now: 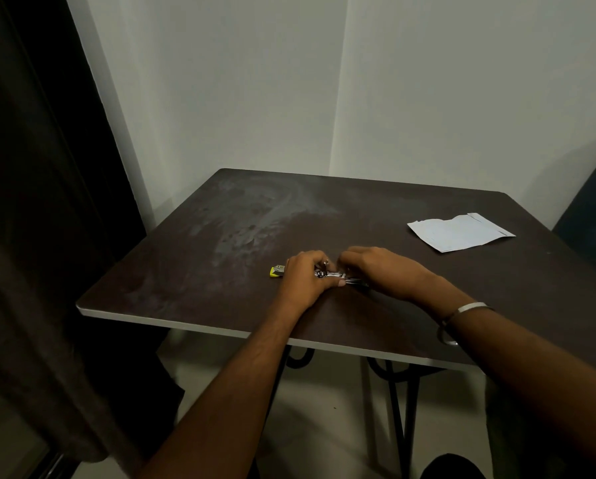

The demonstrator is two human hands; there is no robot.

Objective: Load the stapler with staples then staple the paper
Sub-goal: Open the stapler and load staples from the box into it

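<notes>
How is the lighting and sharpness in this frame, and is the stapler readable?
Head view: dim and grainy, wide-angle bending at the edges; stapler a small metal glint between left hand and right hand, detail unreadable; paper brightest; table shows dull sheen.

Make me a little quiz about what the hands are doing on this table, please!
1. True or false: the paper lies under the stapler.
2. Which hand has a metal bangle on its wrist? A) left B) right
3. Fill in: the small yellow staple box sits just beyond the ____ hand.

Key:
1. False. The paper lies apart, toward the table's far right, untouched.
2. B. The right hand wears it.
3. Left. The box peeks out past the left hand, while both hands hold the stapler.
</notes>
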